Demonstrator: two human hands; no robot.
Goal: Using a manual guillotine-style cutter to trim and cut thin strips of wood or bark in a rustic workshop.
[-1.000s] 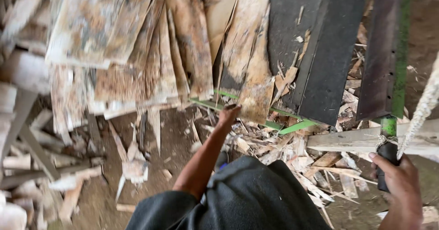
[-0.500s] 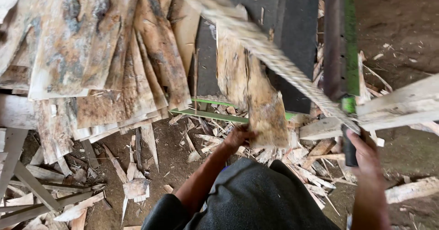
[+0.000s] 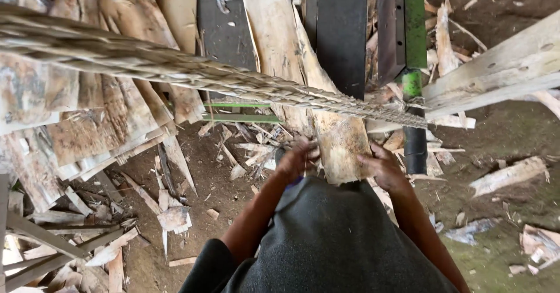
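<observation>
Nearest the camera, the person's dark grey garment [image 3: 332, 240] is filling the lower middle of the view, with both bare forearms reaching forward out of it. The left hand [image 3: 296, 160] is lying blurred at the near left edge of a pale wooden slab [image 3: 341, 147]; its fingers are curling against the wood, though how firmly they are closing cannot be told. The right hand [image 3: 382, 166] is pressing on the slab's near right corner, fingers wrapping round the edge, so the slab is sitting between the two hands just in front of the person's body.

The slab is leaning away from the person, its far end running up toward the dark machine frame [image 3: 341, 30]. Around the hands, wood chips and splinters [image 3: 251, 153] are littering the bare earth floor [image 3: 513, 135]. Just right of the right hand, a black cylindrical post [image 3: 415, 147] is standing, topped by a green metal bar [image 3: 414, 19].

A thick twisted rope [image 3: 233, 77] is crossing the view diagonally above the hands, from upper left down to the post. To the left, a stack of rough bark-faced planks [image 3: 87, 112] is leaning, and a pale timber beam [image 3: 496, 71] is angling in from the right.
</observation>
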